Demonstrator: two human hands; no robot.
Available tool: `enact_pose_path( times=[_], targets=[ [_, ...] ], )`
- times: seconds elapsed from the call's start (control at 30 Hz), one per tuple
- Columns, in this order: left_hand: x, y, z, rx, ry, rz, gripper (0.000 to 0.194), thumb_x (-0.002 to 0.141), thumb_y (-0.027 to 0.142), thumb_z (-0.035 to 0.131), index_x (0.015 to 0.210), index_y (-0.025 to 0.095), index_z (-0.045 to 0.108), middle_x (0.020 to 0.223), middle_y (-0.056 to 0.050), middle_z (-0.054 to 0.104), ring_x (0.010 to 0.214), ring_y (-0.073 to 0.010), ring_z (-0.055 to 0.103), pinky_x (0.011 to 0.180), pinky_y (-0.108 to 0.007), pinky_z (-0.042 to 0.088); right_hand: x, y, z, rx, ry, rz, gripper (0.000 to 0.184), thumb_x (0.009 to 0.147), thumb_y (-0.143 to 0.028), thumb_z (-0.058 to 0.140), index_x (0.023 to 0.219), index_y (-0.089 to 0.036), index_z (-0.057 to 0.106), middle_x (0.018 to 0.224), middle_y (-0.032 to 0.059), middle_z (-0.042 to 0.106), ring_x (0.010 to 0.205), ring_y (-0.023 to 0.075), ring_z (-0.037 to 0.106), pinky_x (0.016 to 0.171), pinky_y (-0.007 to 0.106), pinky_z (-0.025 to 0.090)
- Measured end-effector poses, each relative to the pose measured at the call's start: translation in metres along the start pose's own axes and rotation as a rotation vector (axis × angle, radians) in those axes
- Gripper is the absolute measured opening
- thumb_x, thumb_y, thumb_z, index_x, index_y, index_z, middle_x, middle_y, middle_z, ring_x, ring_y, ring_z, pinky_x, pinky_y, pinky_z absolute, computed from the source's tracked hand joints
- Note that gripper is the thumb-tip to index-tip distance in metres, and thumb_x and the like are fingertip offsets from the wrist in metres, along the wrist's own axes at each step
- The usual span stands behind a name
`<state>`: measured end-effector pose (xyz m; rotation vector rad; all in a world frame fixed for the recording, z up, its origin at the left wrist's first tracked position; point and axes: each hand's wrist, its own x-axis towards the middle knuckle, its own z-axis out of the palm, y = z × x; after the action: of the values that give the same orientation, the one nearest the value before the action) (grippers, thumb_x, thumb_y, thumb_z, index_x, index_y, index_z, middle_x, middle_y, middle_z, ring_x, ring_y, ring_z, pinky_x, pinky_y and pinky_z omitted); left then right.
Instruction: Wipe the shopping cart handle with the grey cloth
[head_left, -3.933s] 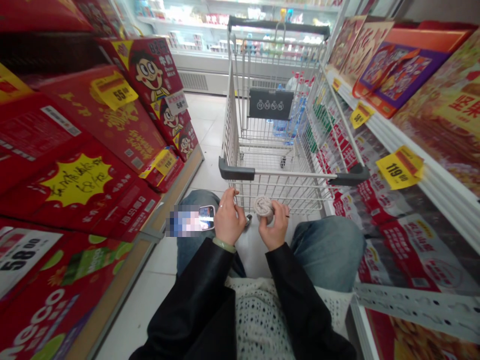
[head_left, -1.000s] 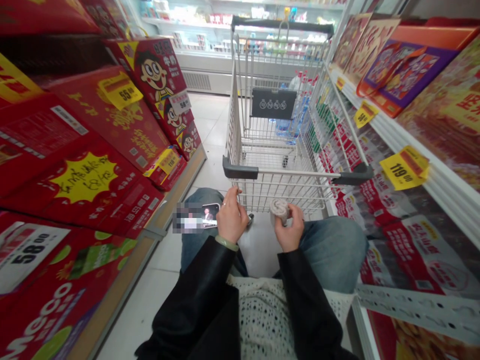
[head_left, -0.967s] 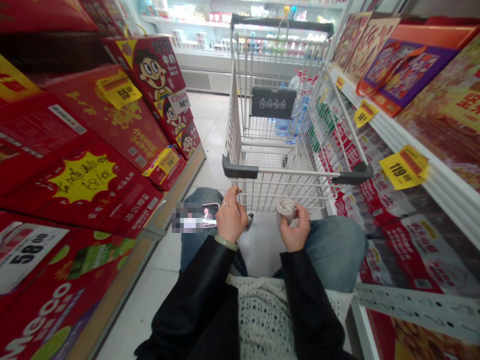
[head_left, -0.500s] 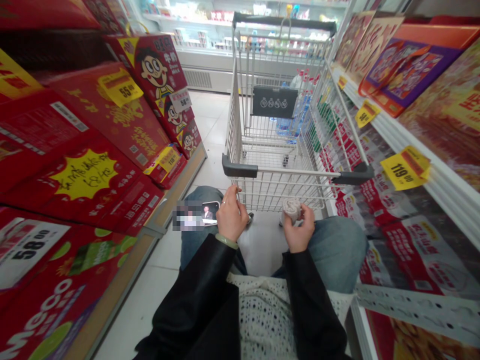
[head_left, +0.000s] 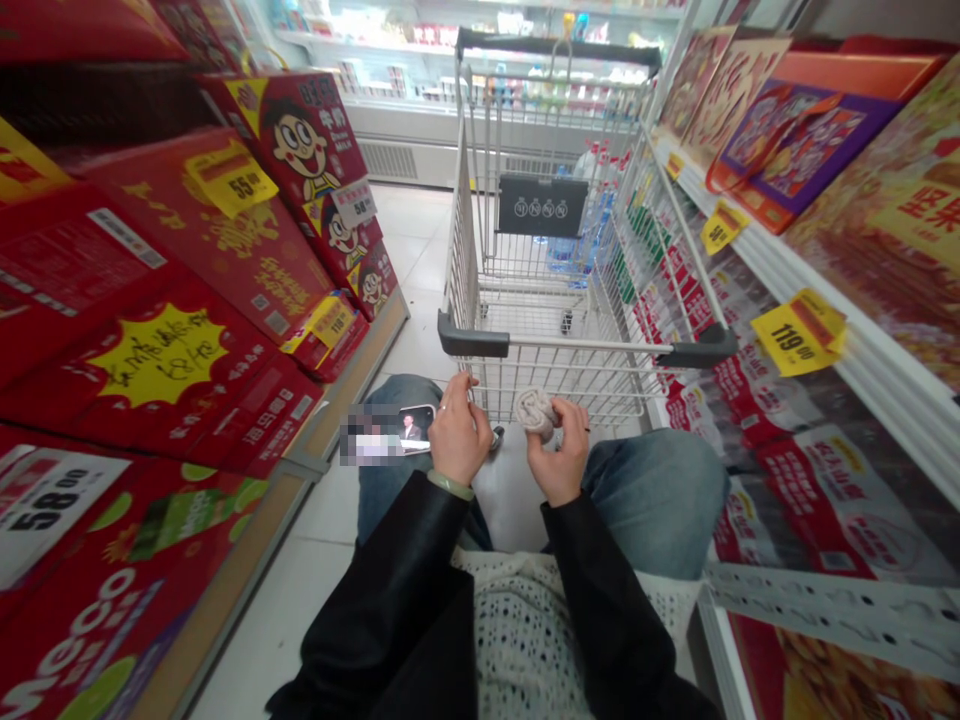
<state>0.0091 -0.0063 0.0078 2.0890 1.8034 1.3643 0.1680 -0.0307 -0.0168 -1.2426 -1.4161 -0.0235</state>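
Observation:
A small roll of greyish-beige cloth (head_left: 534, 412) stands between the thumb and fingers of my right hand (head_left: 559, 455), its coiled end facing up. To its left is my left hand (head_left: 457, 430), back upward, with bent fingers close together; whatever may be inside it is hidden. A lit phone (head_left: 415, 428), partly blurred out, lies sideways over my left knee, right beside that hand. Whether the hand grips the phone I cannot tell. Just ahead of both hands is the wire shopping cart (head_left: 585, 345), which has grey corner grips.
Red drink cartons (head_left: 225, 340) are stacked on a low shelf at the left. On the right, a shelf (head_left: 825, 285) holds gift boxes above wrapped bottle packs (head_left: 817, 470). A lit refrigerated case (head_left: 420, 130) stands behind the cart. Large water bottles (head_left: 574, 245) show through its wire.
My right hand has moved left with the cloth roll, closer to my left hand. My left hand keeps nearly the same place and shape. The whole view has shifted slightly.

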Motion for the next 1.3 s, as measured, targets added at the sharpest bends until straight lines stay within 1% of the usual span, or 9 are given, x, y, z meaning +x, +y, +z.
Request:
enact_pose_path(
  times=[0.17,0.37,0.5,0.6,0.77,0.87,0.97,1.1,1.3],
  targets=[
    [0.001,0.001,-0.002,0.007,-0.016,-0.008,0.051,0.089,0.005,0.045,0.139,0.018,0.048,0.131,-0.011,0.067,0.128,-0.0249,0.063,0.104,-0.037,0.053,0.006,0.013,-0.016,-0.107,0.062,0.064,0.035,0.082,-0.018,0.061,0.117,-0.02,0.061,0.104,0.0071,0.066,0.094,0.0207,0.06,0.088,0.04,0.052],
    [0.001,-0.001,-0.001,-0.016,-0.037,-0.02,0.055,0.089,0.004,0.044,0.141,0.019,0.046,0.133,-0.011,0.066,0.13,-0.0243,0.062,0.105,-0.037,0.054,0.019,0.057,-0.061,-0.311,0.321,0.25,0.041,0.078,-0.034,0.072,0.113,-0.015,0.064,0.098,0.0084,0.065,0.086,0.0209,0.059,0.079,0.037,0.051],
    [0.001,-0.002,0.0,-0.015,-0.042,-0.008,0.056,0.087,0.003,0.045,0.141,0.018,0.046,0.134,-0.012,0.066,0.131,-0.0245,0.061,0.107,-0.039,0.053,0.026,0.075,-0.079,-0.43,0.46,0.284,0.044,0.075,-0.038,0.076,0.11,-0.015,0.065,0.095,0.0089,0.063,0.082,0.0214,0.057,0.075,0.037,0.05],
    [0.0,-0.001,0.0,-0.018,-0.031,-0.004,0.056,0.087,0.003,0.045,0.141,0.017,0.046,0.132,-0.012,0.066,0.131,-0.0245,0.061,0.108,-0.039,0.052,0.026,0.064,-0.072,-0.444,0.419,0.227,0.039,0.076,-0.036,0.073,0.108,-0.015,0.064,0.092,0.0075,0.062,0.078,0.0197,0.053,0.076,0.038,0.049],
    [0.0,-0.001,0.001,-0.026,-0.028,-0.013,0.055,0.087,0.003,0.044,0.141,0.017,0.046,0.133,-0.013,0.066,0.132,-0.0248,0.06,0.107,-0.039,0.052,0.019,0.018,-0.034,-0.296,0.218,0.142,0.031,0.079,-0.026,0.067,0.109,-0.018,0.061,0.091,0.0043,0.061,0.075,0.0171,0.051,0.077,0.036,0.049],
    [0.0,-0.001,0.001,-0.022,-0.03,-0.004,0.055,0.087,0.003,0.044,0.141,0.018,0.045,0.133,-0.012,0.066,0.132,-0.0249,0.06,0.108,-0.039,0.052,0.015,-0.003,-0.012,-0.165,0.072,0.083,0.028,0.082,-0.022,0.063,0.109,-0.02,0.06,0.094,0.0043,0.063,0.084,0.0189,0.057,0.082,0.037,0.051],
    [0.0,-0.002,0.0,-0.013,-0.034,-0.005,0.056,0.087,0.003,0.044,0.141,0.018,0.045,0.133,-0.012,0.066,0.131,-0.0254,0.061,0.106,-0.038,0.053,0.014,-0.012,0.002,-0.067,-0.015,-0.01,0.032,0.081,-0.018,0.061,0.114,-0.022,0.059,0.102,0.0063,0.064,0.096,0.0218,0.06,0.089,0.041,0.052],
    [-0.001,-0.003,-0.001,-0.013,-0.043,-0.006,0.058,0.086,0.003,0.046,0.141,0.018,0.045,0.136,-0.012,0.065,0.131,-0.0255,0.061,0.106,-0.038,0.054,0.015,-0.012,0.002,-0.048,-0.03,-0.015,0.034,0.081,-0.019,0.061,0.115,-0.022,0.058,0.103,0.0067,0.064,0.097,0.0219,0.059,0.089,0.042,0.052],
    [-0.002,-0.005,0.0,-0.024,-0.041,0.0,0.058,0.087,0.003,0.045,0.142,0.018,0.045,0.136,-0.012,0.065,0.134,-0.0245,0.059,0.11,-0.039,0.052,0.021,0.009,-0.027,-0.162,0.085,0.089,0.03,0.082,-0.028,0.067,0.11,-0.019,0.061,0.096,0.005,0.063,0.084,0.0183,0.057,0.081,0.036,0.051]
  ],
)
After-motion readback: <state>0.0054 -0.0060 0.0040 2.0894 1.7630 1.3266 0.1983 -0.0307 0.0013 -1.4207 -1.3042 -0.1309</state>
